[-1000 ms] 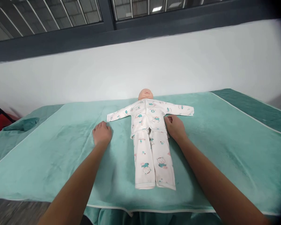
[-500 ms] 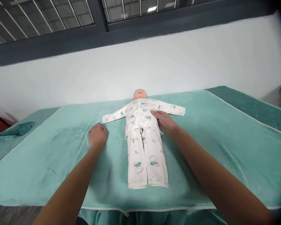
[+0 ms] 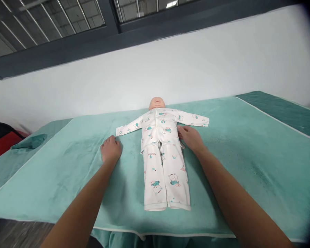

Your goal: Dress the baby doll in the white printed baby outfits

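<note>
A baby doll (image 3: 157, 102) lies face up on a light green towel (image 3: 67, 165), arms spread. It wears a white printed top (image 3: 160, 129) and matching white trousers (image 3: 165, 179). My left hand (image 3: 110, 148) rests on the towel just below the doll's sleeve cuff, fingers curled under, nothing visible in it. My right hand (image 3: 190, 137) lies at the right side of the top's hem, fingers stretched toward the cloth and touching it.
The towel covers a table with darker green cloth (image 3: 281, 110) at the right. A small folded dark green cloth (image 3: 29, 142) lies at the far left, beside something red and black (image 3: 0, 139). A white wall (image 3: 170, 69) and barred windows stand behind.
My right hand slid from the middle of the doll's top back to the right side of its hem. My left hand stayed on the towel. The view shifted slightly.
</note>
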A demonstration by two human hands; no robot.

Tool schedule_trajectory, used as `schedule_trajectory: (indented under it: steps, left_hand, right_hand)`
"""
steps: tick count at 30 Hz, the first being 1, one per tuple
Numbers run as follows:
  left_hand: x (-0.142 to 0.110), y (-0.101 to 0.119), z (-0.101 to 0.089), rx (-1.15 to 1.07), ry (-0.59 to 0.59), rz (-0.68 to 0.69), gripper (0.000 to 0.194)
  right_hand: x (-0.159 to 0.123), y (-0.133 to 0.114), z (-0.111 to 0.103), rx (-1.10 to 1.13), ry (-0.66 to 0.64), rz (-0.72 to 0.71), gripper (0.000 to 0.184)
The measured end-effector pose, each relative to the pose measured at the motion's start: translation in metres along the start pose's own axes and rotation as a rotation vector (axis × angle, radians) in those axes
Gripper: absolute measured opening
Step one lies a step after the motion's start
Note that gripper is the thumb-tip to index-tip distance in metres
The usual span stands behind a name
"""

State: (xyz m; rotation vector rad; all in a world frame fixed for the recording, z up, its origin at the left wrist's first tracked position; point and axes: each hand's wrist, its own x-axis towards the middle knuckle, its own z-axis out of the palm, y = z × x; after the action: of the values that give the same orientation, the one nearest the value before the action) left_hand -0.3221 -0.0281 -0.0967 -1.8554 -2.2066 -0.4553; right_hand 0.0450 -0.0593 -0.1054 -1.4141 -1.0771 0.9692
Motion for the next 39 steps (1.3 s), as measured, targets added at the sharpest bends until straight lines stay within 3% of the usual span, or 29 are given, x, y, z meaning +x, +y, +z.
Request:
schedule_trajectory:
  steps: [4, 9, 12, 23, 29, 35, 39]
  left_hand:
    - [0.000, 0.001, 0.000, -0.006, -0.002, -0.005, 0.038]
    - [0.000, 0.001, 0.000, -0.011, -0.009, -0.002, 0.037]
    - [0.000, 0.001, 0.001, -0.013, -0.009, -0.005, 0.036]
    - [-0.002, 0.002, 0.001, -0.013, -0.003, -0.005, 0.034]
    - [-0.008, 0.003, -0.007, -0.057, -0.016, -0.032, 0.035]
    - [-0.025, -0.005, -0.023, -0.137, -0.058, -0.015, 0.039]
    - [-0.071, -0.031, -0.041, -0.160, -0.092, 0.041, 0.037]
  right_hand:
    - [-0.013, -0.009, -0.006, 0.077, -0.239, 0.130, 0.047]
    - [-0.037, -0.024, -0.005, 0.361, -0.586, 0.288, 0.048]
    - [-0.049, -0.028, -0.001, 0.493, -0.665, 0.296, 0.044]
    - [-0.058, -0.023, 0.024, 0.588, -0.457, 0.207, 0.042]
    - [-0.065, -0.021, 0.024, 0.513, -0.360, 0.171, 0.041]
    - [-0.097, -0.012, -0.005, 0.548, -0.221, 0.157, 0.027]
    - [-0.145, 0.008, -0.050, 0.452, -0.196, 0.184, 0.033]
